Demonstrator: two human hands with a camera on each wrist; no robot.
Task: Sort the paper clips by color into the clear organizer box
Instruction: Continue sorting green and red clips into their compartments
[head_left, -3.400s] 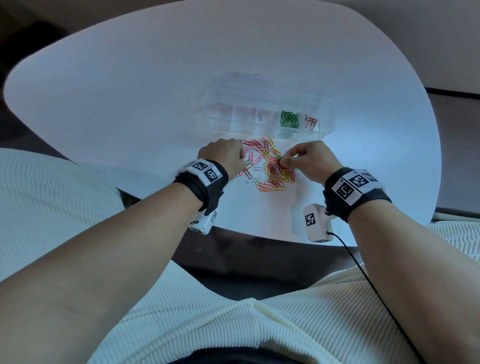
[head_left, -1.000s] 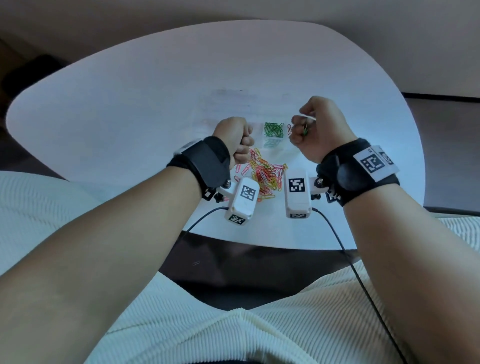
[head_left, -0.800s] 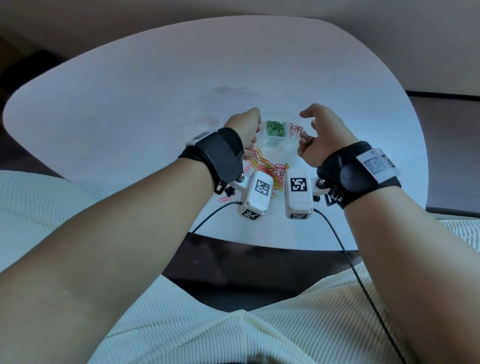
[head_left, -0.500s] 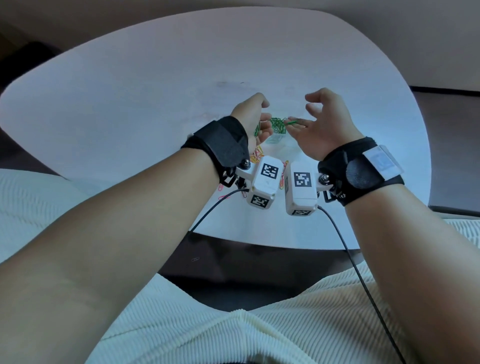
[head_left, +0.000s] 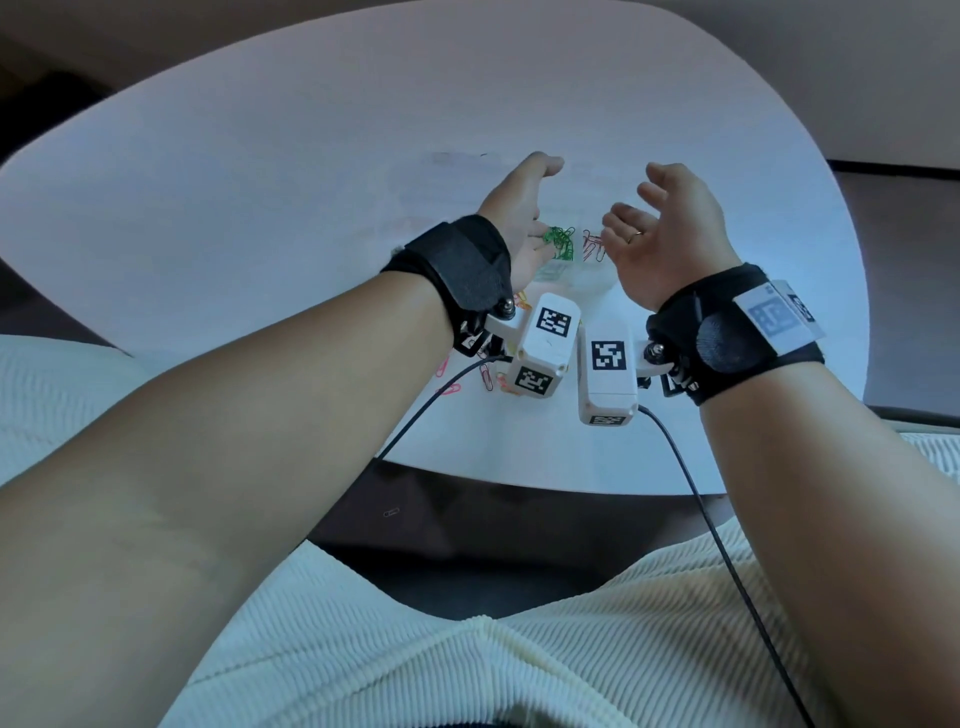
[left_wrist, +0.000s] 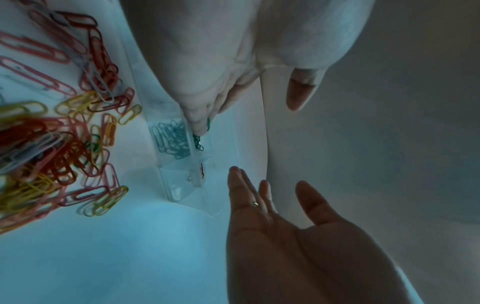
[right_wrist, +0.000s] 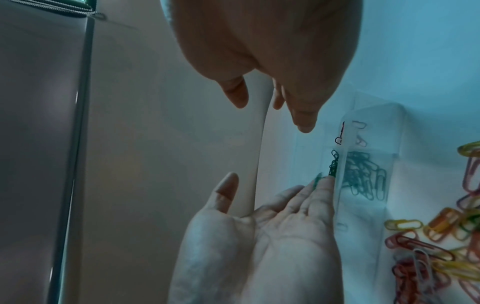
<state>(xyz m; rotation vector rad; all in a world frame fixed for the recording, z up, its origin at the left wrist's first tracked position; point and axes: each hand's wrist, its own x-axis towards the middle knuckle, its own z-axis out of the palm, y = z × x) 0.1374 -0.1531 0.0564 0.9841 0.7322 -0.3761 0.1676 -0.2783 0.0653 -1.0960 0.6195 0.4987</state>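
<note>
left hand (head_left: 521, 218) released, fingertips (left_wrist: 200, 129) at the green clips (head_left: 717, 244) in the clear organizer box (right_wrist: 374, 185); right hand (head_left: 670, 234) released beside it; mixed clip pile (left_wrist: 52, 144) toward the white counter's (head_left: 260, 182) near edge; wristbands bear square coded tags, no readable writing.

Clear glossy plastic box (left_wrist: 179, 185), matt white table (head_left: 260, 182), ribbed cloth (head_left: 519, 675)

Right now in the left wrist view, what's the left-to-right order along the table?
Mixed paper clip pile → green clips in the clear organizer box → a few red clips in the next compartment → open right hand.
</note>
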